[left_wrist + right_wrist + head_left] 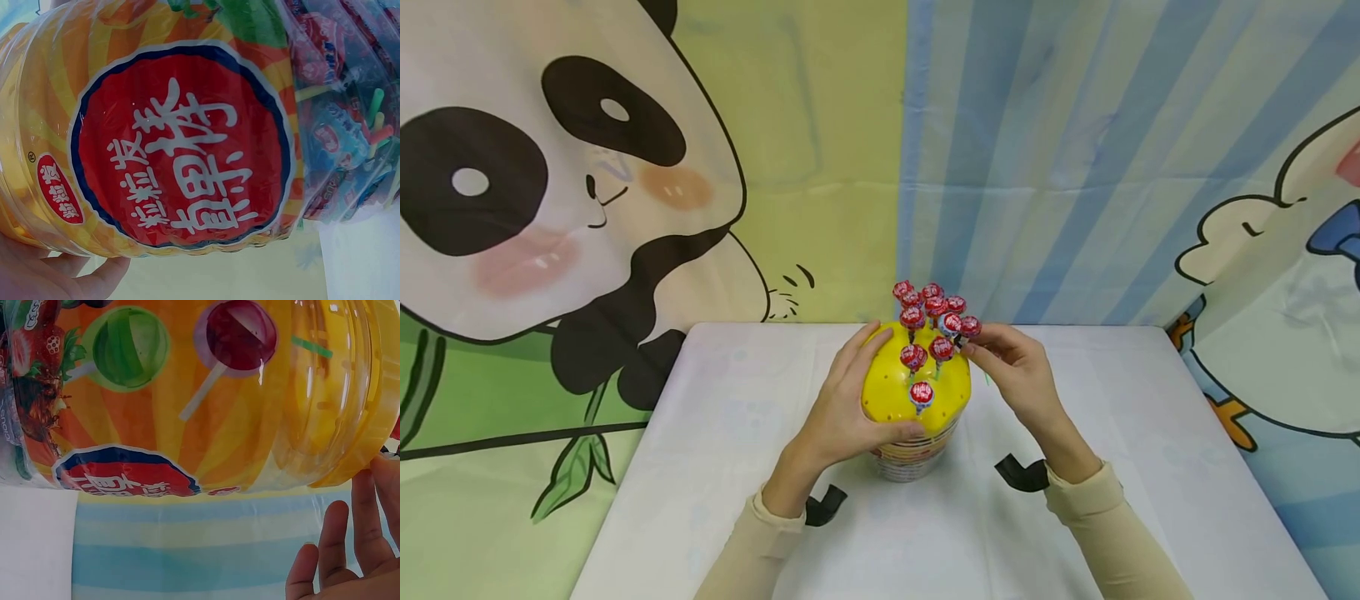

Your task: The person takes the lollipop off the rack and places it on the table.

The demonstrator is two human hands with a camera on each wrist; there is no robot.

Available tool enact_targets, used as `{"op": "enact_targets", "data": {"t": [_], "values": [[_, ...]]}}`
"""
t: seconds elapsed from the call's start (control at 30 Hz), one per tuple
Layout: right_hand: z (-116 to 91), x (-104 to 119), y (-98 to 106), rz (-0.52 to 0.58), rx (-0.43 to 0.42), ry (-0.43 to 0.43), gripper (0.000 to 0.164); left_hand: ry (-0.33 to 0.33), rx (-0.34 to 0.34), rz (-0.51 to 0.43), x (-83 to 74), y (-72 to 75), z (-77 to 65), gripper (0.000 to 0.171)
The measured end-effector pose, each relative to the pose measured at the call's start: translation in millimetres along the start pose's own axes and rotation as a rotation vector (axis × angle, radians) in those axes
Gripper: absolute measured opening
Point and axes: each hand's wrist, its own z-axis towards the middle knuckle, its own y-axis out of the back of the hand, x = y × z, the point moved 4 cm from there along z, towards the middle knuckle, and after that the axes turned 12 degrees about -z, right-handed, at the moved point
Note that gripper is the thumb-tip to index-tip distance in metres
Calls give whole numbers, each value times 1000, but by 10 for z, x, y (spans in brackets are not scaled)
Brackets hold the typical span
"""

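A clear plastic lollipop jar point(906, 465) stands upright on the table, topped by a yellow lid point(891, 392) with small holes. Several red-wrapped lollipops stick up from the lid, one point(921, 394) near its front. My left hand point(838, 412) grips the lid from the left, thumb across the front and fingers along the far side. At the lid's right edge, my right hand point(1018, 367) pinches a lollipop point(970, 326) by thumb and forefinger; its stick is mostly hidden. The left wrist view shows the jar's red label point(187, 150) and wrapped lollipops point(337, 137) inside.
The white table point(760, 367) reaches back to a cartoon curtain point(820, 150). Black curved pieces point(1022, 473) stick out at both wrists, beside beige sleeves point(1086, 500).
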Motion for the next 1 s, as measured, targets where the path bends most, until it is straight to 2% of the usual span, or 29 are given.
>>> {"op": "enact_targets", "data": {"t": [0.13,0.3,0.43,0.57,0.7,0.77,0.83,1.0], "values": [[8,17,6,5,-23,14,21,-2,-2,3,2,0,8,111],[10,34,71,50,-101,43,19,3,-9,13,16,-6,7,111],[12,-59,174,2,-169,13,19,8,-12,13,21,-10,3,110],[-10,-300,311,-102,-235,-77,21,7,-11,14,21,-8,0,110],[-40,-592,468,-146,-304,-184,23,5,-9,15,21,-4,1,110],[-56,-659,534,-186,-323,-252,24,6,-8,13,15,-4,3,110],[-74,-742,597,-226,-329,-323,25,7,-8,13,15,-2,3,110],[-189,-1326,771,-316,-292,-536,34,18,-5,0,11,-2,6,110]]}}
